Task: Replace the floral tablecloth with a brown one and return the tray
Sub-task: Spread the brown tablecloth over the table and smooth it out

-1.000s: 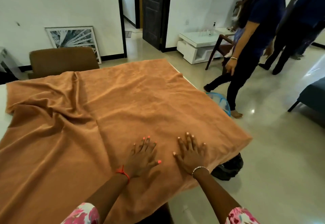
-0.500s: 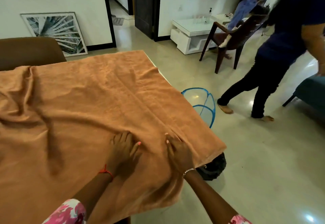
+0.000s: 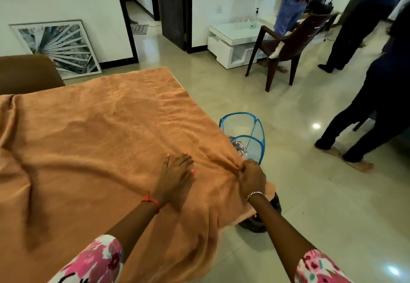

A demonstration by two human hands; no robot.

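A brown tablecloth (image 3: 106, 131) covers the table, with folds and wrinkles on its left side. My left hand (image 3: 176, 175) lies flat on the cloth near the table's right edge, fingers straight. My right hand (image 3: 251, 175) pinches a bunch of the cloth at the right edge, where the fabric gathers into creases. A blue mesh hamper (image 3: 245, 137) stands on the floor beside the table, with patterned fabric (image 3: 240, 147) showing inside it. No tray is in view.
A brown chair back (image 3: 28, 72) stands at the table's far side. A dark bag (image 3: 264, 218) lies on the floor under the near corner. A dark wooden chair (image 3: 286, 47), a white low table (image 3: 235, 40) and people standing (image 3: 372, 96) occupy the right.
My right hand went from lying flat on the cloth to pinching it at the right edge. Both hands shifted rightward. The view turned right, and the people moved farther right.
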